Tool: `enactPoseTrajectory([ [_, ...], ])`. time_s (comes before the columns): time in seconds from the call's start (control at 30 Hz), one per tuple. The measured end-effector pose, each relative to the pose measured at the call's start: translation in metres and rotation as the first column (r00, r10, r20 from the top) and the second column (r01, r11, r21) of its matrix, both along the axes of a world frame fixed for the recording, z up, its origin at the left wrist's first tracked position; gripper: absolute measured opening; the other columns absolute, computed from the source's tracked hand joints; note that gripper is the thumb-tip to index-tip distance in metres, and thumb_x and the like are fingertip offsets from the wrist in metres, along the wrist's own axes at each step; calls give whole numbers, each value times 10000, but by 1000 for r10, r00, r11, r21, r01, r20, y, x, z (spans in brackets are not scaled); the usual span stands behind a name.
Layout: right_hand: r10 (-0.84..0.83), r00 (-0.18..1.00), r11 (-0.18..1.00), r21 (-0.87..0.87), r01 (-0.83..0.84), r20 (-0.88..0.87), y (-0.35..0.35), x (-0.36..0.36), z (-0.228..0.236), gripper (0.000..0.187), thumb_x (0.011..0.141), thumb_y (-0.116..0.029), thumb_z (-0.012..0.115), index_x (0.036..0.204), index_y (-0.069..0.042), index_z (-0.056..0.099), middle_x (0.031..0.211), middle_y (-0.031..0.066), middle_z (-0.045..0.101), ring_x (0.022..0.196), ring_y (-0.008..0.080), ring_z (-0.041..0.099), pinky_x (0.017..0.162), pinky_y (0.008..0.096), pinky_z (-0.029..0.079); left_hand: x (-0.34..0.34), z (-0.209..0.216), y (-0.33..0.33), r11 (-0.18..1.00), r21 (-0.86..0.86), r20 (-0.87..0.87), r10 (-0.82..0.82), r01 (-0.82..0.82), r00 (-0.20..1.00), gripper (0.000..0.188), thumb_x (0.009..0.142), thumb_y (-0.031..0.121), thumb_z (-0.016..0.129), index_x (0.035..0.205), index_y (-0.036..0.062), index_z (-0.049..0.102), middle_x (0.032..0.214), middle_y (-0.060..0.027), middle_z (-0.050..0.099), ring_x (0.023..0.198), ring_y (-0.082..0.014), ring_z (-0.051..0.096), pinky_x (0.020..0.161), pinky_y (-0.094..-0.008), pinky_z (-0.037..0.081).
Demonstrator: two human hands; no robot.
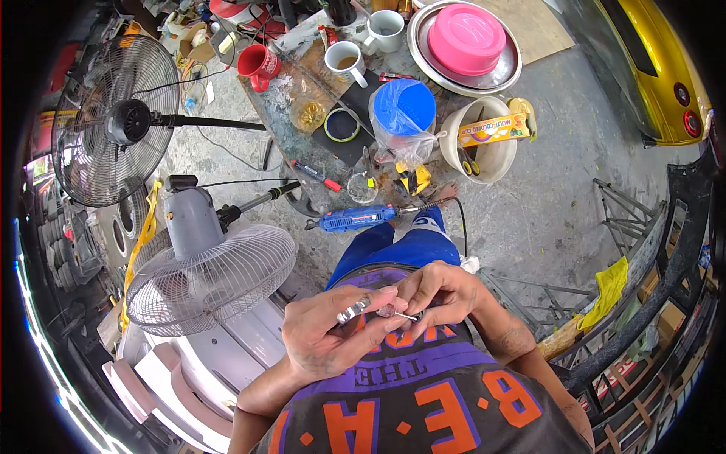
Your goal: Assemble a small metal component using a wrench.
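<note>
In front of my chest, both hands are drawn together over a small shanked bit (406, 315), a thin metal shaft with a dull pinkish rounded head. My left hand (333, 333) pinches around its head end. Thumb and fingers of my right hand (446, 293) close in at the other side, partly hiding the shaft and a small dark piece at its end. A chunky silver piece (354, 309) shows by my left fingers; whether it is worn or held I cannot make out. Beyond my lap lies a blue rotary tool (355, 218) with a black cable.
A low worktable (302, 159) ahead carries mugs, a blue-lidded tub (404, 107) in plastic, a red marker (318, 175) and a pink basin (466, 39). Right of it stands a white bucket (478, 163). Two fans (212, 280) stand at left; a yellow car (658, 68) is far right.
</note>
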State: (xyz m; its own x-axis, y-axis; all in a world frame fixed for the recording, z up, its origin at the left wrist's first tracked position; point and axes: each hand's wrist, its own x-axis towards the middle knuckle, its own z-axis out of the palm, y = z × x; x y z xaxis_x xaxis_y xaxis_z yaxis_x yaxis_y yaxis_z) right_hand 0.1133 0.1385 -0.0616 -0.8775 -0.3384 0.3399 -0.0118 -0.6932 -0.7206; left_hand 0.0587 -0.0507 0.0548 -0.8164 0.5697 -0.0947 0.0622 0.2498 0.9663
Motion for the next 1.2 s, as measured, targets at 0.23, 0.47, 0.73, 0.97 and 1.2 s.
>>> enactPoseTrajectory([
  [0.23,8,1000,1000,9,-9,24,2,4,2,325,791,21,758,1035,-37,552,958,179,673,908,280,676,781,420,517,0,14,5,998,-40,-114,-51,47,992,366,749,0,789,1091,-30,662,917,-151,722,786,-189,722,603,-246,576],
  [0.47,17,997,994,109,-25,73,-1,1,17,265,810,-14,753,934,-23,518,980,129,671,908,269,669,739,357,513,7,20,5,988,-153,-186,-7,-22,983,266,713,-43,784,957,1,687,842,-128,721,684,-150,703,530,-230,528],
  [0.73,14,995,969,243,-39,101,-7,3,26,261,832,-63,742,931,-26,503,981,134,667,909,261,654,763,373,499,7,28,-2,970,-244,-194,-43,-6,980,241,723,-33,777,942,-15,677,845,-131,705,705,-180,708,579,-252,550],
  [0.97,22,989,968,246,-58,146,-12,0,31,229,849,-62,717,927,-27,505,964,131,664,906,254,648,775,364,491,14,15,-14,979,-203,-303,-99,37,948,383,711,-55,760,1077,-28,650,948,-126,647,706,-196,677,573,-271,567],
  [1.2,39,971,976,201,-88,235,-19,2,29,225,852,-79,719,945,-24,522,953,116,660,903,217,640,773,339,488,13,12,-18,970,-236,-339,-136,56,931,310,757,-32,756,1048,-33,651,935,-129,653,739,-223,696,589,-277,583],
])
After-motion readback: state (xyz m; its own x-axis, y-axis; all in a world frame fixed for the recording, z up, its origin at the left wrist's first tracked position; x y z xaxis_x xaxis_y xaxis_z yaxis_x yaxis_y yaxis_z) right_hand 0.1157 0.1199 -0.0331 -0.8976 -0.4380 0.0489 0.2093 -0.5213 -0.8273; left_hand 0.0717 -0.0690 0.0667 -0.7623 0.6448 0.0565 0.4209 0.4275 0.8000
